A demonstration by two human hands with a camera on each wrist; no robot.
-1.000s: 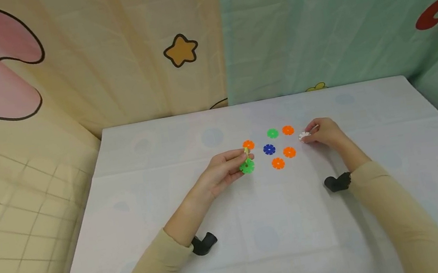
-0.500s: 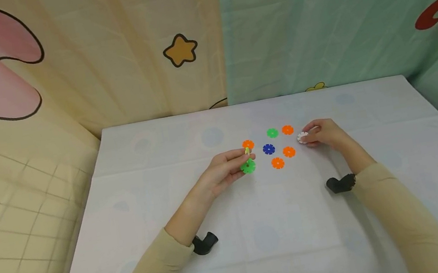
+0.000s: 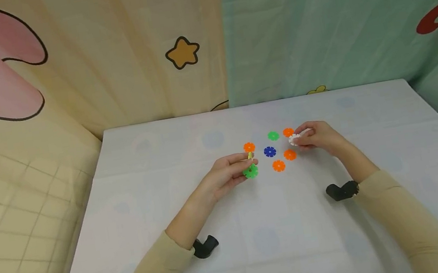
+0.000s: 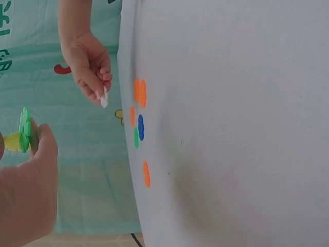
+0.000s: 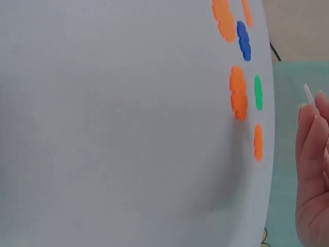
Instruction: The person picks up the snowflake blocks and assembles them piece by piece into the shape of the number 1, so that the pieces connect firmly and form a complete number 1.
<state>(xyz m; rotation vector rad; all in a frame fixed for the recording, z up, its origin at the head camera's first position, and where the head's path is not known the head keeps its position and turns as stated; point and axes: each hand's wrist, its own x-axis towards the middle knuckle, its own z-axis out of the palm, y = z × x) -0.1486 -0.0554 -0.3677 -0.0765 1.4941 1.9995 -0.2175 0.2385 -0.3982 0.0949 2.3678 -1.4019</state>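
My left hand grips a green notched flower disc joined to a yellow piece. In the left wrist view the yellow piece stands out at an angle from the green disc's face, partly hidden by the fingers. To the right, my right hand pinches a white flower disc between thumb and fingertips, raised above the tabletop. Only a thin edge of this white disc shows in the right wrist view. Between both hands lie a blue disc and a green disc.
Several orange flower discs lie flat around the blue one, such as a front orange disc and a left orange disc. A white cloth covers the table. Printed curtains hang right behind its far edge.
My right hand has moved left with the white disc, closer to the orange discs. The left hand keeps its hold on the green and yellow pieces and has barely moved.
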